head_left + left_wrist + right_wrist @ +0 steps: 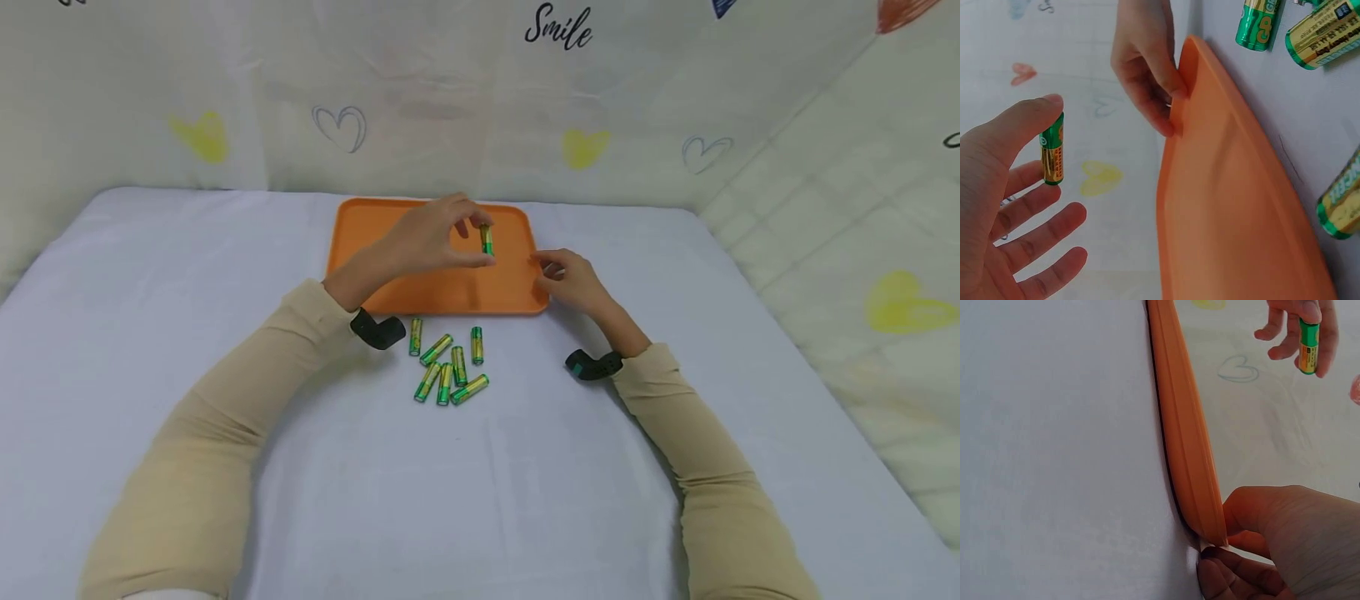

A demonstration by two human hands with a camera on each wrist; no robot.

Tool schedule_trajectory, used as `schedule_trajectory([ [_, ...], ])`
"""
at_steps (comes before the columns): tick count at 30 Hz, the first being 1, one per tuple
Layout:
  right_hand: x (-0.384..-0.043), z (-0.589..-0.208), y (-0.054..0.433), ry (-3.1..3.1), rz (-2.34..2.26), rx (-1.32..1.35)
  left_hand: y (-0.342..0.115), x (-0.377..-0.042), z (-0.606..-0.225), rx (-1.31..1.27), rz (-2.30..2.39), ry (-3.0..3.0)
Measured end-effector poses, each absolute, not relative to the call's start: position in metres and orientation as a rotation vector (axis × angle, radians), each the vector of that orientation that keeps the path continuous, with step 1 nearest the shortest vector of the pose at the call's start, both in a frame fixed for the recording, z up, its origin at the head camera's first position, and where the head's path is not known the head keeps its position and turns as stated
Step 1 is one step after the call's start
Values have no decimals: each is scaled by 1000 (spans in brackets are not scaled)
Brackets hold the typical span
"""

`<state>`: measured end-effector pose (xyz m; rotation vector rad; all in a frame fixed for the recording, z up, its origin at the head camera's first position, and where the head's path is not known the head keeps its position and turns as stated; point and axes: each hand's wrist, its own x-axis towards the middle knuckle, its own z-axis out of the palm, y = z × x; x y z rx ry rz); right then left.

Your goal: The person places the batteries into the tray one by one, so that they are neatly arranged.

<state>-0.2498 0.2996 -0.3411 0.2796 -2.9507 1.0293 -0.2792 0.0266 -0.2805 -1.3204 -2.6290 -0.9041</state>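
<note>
A green and gold battery (487,240) is pinched end to end between the thumb and a finger of my left hand (431,237), held above the orange tray (360,221). In the left wrist view the battery (1052,153) stands nearly upright in that pinch, the other fingers spread. My right hand (573,279) is at the tray's right edge. In the right wrist view its thumb and fingers grip the tray's rim (1194,456) at a corner. Several more batteries (459,367) lie loosely grouped on the table in front of the tray.
A white cloth covers the table (480,500). Behind it hangs a pale backdrop (450,100) with hearts and the word "Smile". A black band (377,329) sits on the left wrist, another band (592,365) on the right.
</note>
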Motion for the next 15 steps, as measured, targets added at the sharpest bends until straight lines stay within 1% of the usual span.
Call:
schedule_trajectory([
  [10,-247,-340,302,-2944,1048,285,42,-297,-279,-1371,-960,-2628],
  [15,-246,-340,301,-2945,1056,306,47,-303,-280,-1345,-971,-2665],
])
